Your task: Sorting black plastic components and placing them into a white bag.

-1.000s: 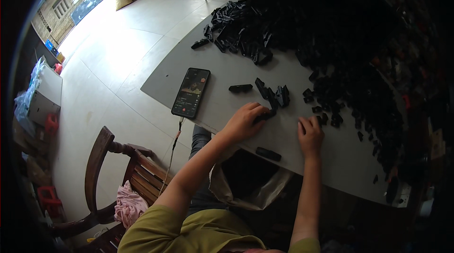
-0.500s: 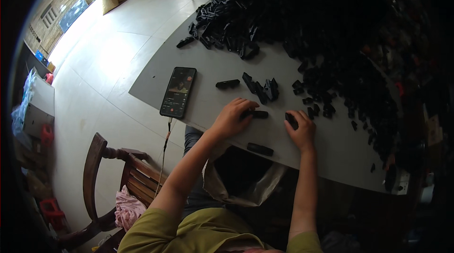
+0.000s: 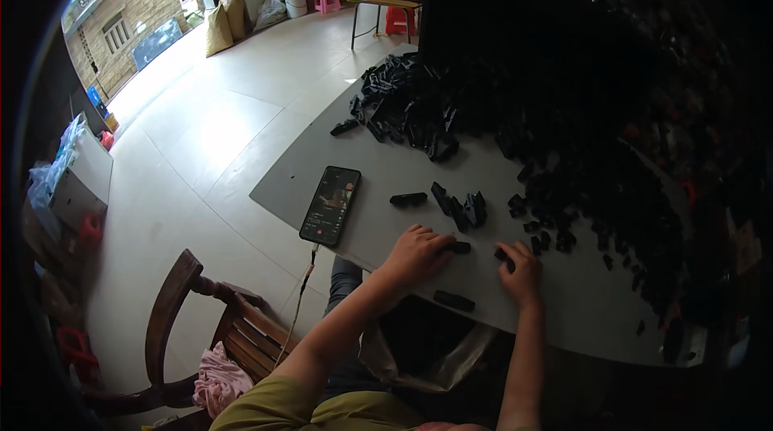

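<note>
Nearest, to the right of the flat black smartphone [image 3: 331, 206] and closer to the person, a pale crinkled bag [image 3: 465, 360] shows below the edge of the grey-topped bench [image 3: 580, 294]. A black oblong block [image 3: 454, 301] lies by that edge. Right of the phone's near end, the left hand [image 3: 416, 255] is curled over a black bar-shaped piece [image 3: 460, 247]; farther right, the right hand [image 3: 522, 270] is clamped on a small black part [image 3: 505, 260]. Beyond the phone, a heap of glossy black pieces [image 3: 403, 101] spreads rightward.
</note>
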`<state>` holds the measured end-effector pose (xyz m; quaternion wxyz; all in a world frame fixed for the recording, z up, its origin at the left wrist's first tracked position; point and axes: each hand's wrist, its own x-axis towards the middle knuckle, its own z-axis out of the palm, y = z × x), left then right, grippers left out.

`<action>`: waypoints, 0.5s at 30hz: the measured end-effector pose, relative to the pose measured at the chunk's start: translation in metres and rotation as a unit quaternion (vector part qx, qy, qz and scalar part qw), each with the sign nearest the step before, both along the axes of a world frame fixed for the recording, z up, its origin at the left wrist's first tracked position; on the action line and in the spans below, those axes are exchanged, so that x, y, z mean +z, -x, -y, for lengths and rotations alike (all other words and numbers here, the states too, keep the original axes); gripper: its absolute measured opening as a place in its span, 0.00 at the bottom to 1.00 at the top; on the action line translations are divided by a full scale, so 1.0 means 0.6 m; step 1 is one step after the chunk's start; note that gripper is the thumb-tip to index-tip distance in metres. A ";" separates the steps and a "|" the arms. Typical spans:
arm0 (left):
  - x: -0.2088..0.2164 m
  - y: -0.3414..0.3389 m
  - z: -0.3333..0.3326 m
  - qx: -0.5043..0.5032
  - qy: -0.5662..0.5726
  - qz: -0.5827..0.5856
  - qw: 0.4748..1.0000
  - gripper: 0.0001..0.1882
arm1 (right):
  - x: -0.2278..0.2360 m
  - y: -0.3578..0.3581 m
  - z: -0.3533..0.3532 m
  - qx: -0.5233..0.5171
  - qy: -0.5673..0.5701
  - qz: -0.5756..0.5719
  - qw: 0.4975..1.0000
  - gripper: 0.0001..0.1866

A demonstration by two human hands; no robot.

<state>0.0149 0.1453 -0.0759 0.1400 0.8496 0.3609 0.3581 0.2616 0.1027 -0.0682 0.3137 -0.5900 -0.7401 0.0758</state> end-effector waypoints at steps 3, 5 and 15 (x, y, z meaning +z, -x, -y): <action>0.014 -0.002 -0.001 -0.029 -0.015 -0.029 0.999 0.12 | -0.006 -0.002 -0.004 -0.016 0.000 -0.033 0.999 0.14; 0.014 0.000 -0.003 -0.040 -0.019 -0.042 0.998 0.12 | 0.002 0.008 -0.005 -0.024 -0.033 -0.013 0.999 0.13; -0.005 -0.001 -0.020 -0.153 0.141 0.074 0.975 0.16 | -0.003 0.051 0.002 0.102 0.047 -0.090 0.990 0.15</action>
